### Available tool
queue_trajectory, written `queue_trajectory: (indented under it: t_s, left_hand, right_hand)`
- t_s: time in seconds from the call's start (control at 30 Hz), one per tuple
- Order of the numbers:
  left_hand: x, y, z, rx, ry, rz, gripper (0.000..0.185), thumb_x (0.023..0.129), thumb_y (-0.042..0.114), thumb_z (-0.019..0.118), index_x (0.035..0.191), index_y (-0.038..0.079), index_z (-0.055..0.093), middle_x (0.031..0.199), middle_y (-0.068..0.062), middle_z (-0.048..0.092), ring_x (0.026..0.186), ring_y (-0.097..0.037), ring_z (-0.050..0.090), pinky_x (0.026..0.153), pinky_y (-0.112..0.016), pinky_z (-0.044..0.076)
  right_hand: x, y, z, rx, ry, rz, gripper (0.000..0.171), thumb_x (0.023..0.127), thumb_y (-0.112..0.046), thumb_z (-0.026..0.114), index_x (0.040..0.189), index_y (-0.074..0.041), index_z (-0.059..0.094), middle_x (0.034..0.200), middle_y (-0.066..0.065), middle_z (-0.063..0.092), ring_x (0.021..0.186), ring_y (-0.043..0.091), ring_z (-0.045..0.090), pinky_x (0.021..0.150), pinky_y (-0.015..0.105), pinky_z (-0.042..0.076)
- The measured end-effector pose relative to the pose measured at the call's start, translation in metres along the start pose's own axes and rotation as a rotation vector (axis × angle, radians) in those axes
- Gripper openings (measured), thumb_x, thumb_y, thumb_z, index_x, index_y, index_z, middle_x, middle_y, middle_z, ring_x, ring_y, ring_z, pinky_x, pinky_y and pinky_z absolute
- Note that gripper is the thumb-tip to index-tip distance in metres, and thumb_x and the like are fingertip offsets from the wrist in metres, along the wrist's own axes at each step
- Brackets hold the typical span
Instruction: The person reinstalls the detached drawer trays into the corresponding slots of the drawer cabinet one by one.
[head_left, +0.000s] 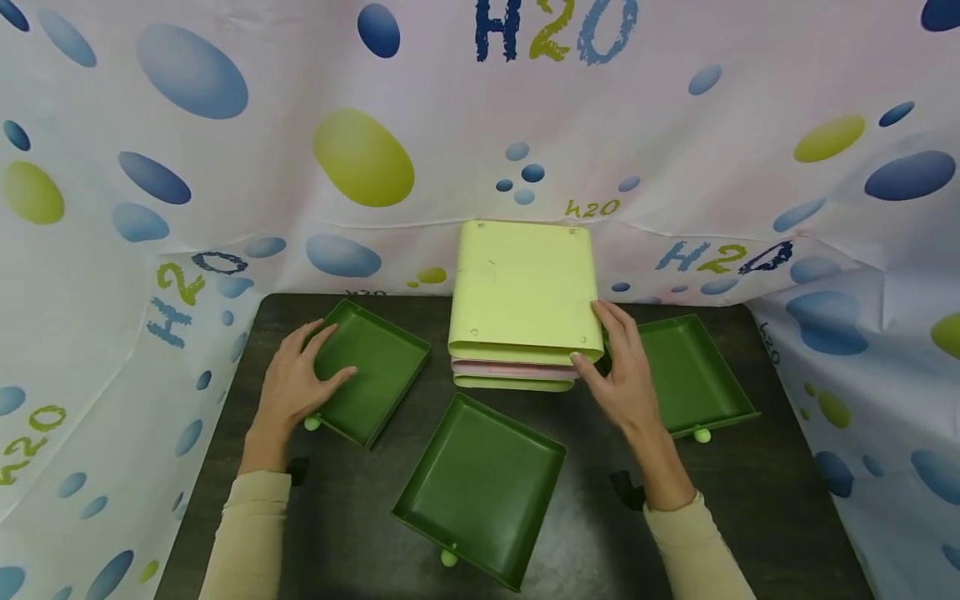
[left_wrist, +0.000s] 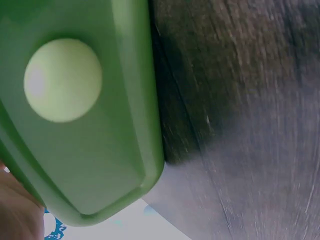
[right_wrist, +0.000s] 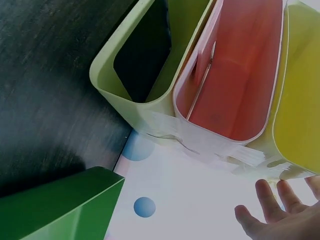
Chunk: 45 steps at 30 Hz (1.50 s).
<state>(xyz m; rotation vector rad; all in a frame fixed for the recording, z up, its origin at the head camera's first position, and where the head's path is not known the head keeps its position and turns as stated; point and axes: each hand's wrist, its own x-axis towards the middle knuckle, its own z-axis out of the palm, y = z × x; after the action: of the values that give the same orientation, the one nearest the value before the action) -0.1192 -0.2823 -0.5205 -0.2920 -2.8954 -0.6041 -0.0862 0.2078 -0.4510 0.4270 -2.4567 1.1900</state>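
As seen from the head view, the left hand [head_left: 300, 379] rests on the near-left corner of a dark green shallow rectangular plastic drawer tray [head_left: 371, 369], thumb laid inside the tray, fingers curled over its outer rim: a grasp. This tray lies tilted on the dark wooden tabletop [head_left: 600, 533], long axis running from near-left to far-right, pale knob [head_left: 311, 423] at the near end just below the hand. The right hand [head_left: 626, 375] is set against the right front corner of a pale yellow-green plastic drawer cabinet [head_left: 521, 292], fingers fairly straight, thumb at the lower slots; it steadies the shell and grips nothing. The cabinet stands at table centre-back, its open slots facing the person, to the right of the held tray. Two more dark green trays are out: one in front [head_left: 480, 487], one behind the right hand [head_left: 693, 375].

Left wrist view: the tray's front face [left_wrist: 100, 150] fills the left half, round pale knob [left_wrist: 62, 80] large and close, tabletop [left_wrist: 250, 125] beyond. A bit of the hand [left_wrist: 15, 215] shows at the lower left edge; finger posture cannot be told here.

Right wrist view: three empty slots of the cabinet lie side by side — green-walled [right_wrist: 145, 55], pink [right_wrist: 235, 65], yellow [right_wrist: 300, 90]. Fingertips [right_wrist: 265, 197] of the right hand are spread and relaxed, near the yellow slot's rim. A green tray corner [right_wrist: 65, 210] sits at lower left.

Judgement: the left hand is nearer the held tray; the slots lie rightward and away from it.
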Motion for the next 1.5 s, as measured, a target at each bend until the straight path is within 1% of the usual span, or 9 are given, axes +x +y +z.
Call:
queue_trajectory:
  t_s: [0.13, 0.37, 0.6, 0.83, 1.07, 1.27, 1.37, 1.43, 1.5]
  left_hand:
    - [0.001, -0.007, 0.0, 0.006, -0.016, -0.018, 0.077, 0.086, 0.055, 0.072, 0.144, 0.01, 0.052, 0.15, -0.02, 0.039, 0.137, -0.047, 0.033, 0.104, -0.068, 0.03]
    - [0.005, -0.016, -0.002, -0.003, -0.109, -0.098, 0.076, 0.09, 0.059, 0.064, 0.146, 0.01, 0.049, 0.156, -0.02, 0.03, 0.135, -0.052, 0.033, 0.095, -0.072, 0.035]
    - [0.007, -0.017, -0.005, -0.001, -0.169, -0.13, 0.074, 0.092, 0.054, 0.064, 0.148, 0.008, 0.047, 0.155, -0.023, 0.031, 0.133, -0.053, 0.035, 0.093, -0.073, 0.036]
    - [0.012, -0.019, -0.003, 0.027, -0.272, -0.138, 0.077, 0.093, 0.054, 0.063, 0.15, 0.007, 0.043, 0.156, -0.023, 0.03, 0.132, -0.051, 0.039, 0.088, -0.072, 0.041]
    - [0.018, -0.024, -0.006, 0.007, -0.36, -0.184, 0.084, 0.094, 0.057, 0.06, 0.155, 0.006, 0.032, 0.152, -0.029, 0.033, 0.13, -0.052, 0.04, 0.094, -0.073, 0.037]
    - [0.013, -0.029, -0.001, -0.063, -0.458, -0.215, 0.087, 0.094, 0.056, 0.059, 0.155, 0.002, 0.03, 0.145, -0.032, 0.043, 0.119, -0.048, 0.051, 0.091, -0.064, 0.044]
    - [0.017, -0.031, -0.002, -0.093, -0.459, -0.215, 0.084, 0.094, 0.054, 0.061, 0.154, 0.002, 0.033, 0.14, -0.031, 0.047, 0.109, -0.043, 0.057, 0.086, -0.059, 0.048]
    - [0.023, -0.034, -0.006, -0.098, -0.459, -0.216, 0.082, 0.094, 0.054, 0.061, 0.153, 0.004, 0.034, 0.137, -0.031, 0.05, 0.103, -0.039, 0.058, 0.083, -0.057, 0.049]
    - [0.029, -0.037, -0.012, -0.087, -0.467, -0.214, 0.081, 0.094, 0.055, 0.06, 0.154, 0.006, 0.035, 0.135, -0.031, 0.051, 0.097, -0.037, 0.06, 0.08, -0.055, 0.05]
  right_hand:
    - [0.007, -0.001, 0.002, 0.028, 0.002, 0.0, 0.067, 0.096, -0.033, 0.066, 0.153, -0.011, 0.039, 0.156, 0.013, 0.032, 0.14, 0.034, 0.035, 0.104, 0.061, 0.033]
    - [0.012, -0.002, 0.007, 0.093, 0.0, 0.05, 0.065, 0.095, -0.026, 0.066, 0.153, -0.015, 0.039, 0.158, 0.013, 0.027, 0.143, 0.031, 0.03, 0.107, 0.06, 0.031]
    - [0.011, 0.0, 0.013, 0.115, 0.006, 0.069, 0.065, 0.095, -0.023, 0.066, 0.154, -0.016, 0.037, 0.159, 0.013, 0.025, 0.143, 0.031, 0.029, 0.106, 0.061, 0.03]
    - [0.011, 0.002, 0.015, 0.118, 0.028, 0.063, 0.065, 0.095, -0.022, 0.066, 0.153, -0.015, 0.039, 0.158, 0.014, 0.027, 0.143, 0.03, 0.029, 0.106, 0.061, 0.03]
    - [0.012, 0.001, 0.016, 0.12, 0.023, 0.065, 0.063, 0.096, -0.022, 0.065, 0.153, -0.016, 0.039, 0.159, 0.011, 0.027, 0.144, 0.03, 0.029, 0.107, 0.06, 0.03]
    - [0.006, 0.002, 0.013, 0.12, 0.039, 0.065, 0.062, 0.092, -0.008, 0.068, 0.149, -0.011, 0.044, 0.155, 0.016, 0.032, 0.141, 0.033, 0.032, 0.103, 0.06, 0.032]
    - [0.008, 0.0, 0.013, 0.115, 0.055, 0.067, 0.063, 0.09, -0.002, 0.068, 0.148, -0.009, 0.045, 0.154, 0.017, 0.034, 0.14, 0.033, 0.034, 0.104, 0.054, 0.034]
    - [0.011, -0.004, 0.014, 0.116, 0.068, 0.075, 0.063, 0.089, 0.001, 0.068, 0.147, -0.006, 0.045, 0.154, 0.019, 0.034, 0.138, 0.034, 0.036, 0.105, 0.041, 0.035]
    - [0.015, -0.017, 0.013, 0.131, 0.079, 0.079, 0.061, 0.089, 0.002, 0.067, 0.146, -0.001, 0.045, 0.152, 0.024, 0.034, 0.134, 0.039, 0.038, 0.102, 0.028, 0.035]
